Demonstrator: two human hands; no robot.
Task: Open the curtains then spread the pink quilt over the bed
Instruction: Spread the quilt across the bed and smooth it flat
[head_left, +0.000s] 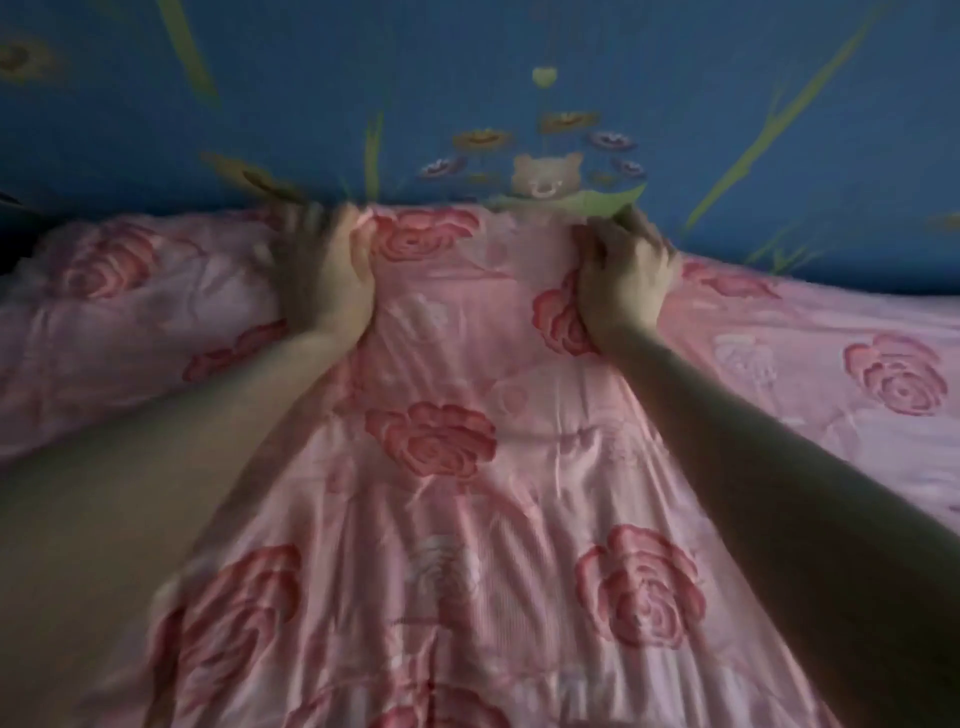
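Gripping pink quilt (441, 467) far edge: left hand (327, 275), right hand (623, 283), seemingly bunched.

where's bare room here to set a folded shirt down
Free: the blue printed surface beyond the far edge of the quilt, and the flatter quilt stretch right of the right grip. Crowded: the far edge between the left grip and right grip, both clutching it, and the bunched hump left of the left grip.

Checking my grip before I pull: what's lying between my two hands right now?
In the head view, only the pink quilt lies between the left hand and the right hand: a taut, rose-printed band, with both hands gripping its far edge.
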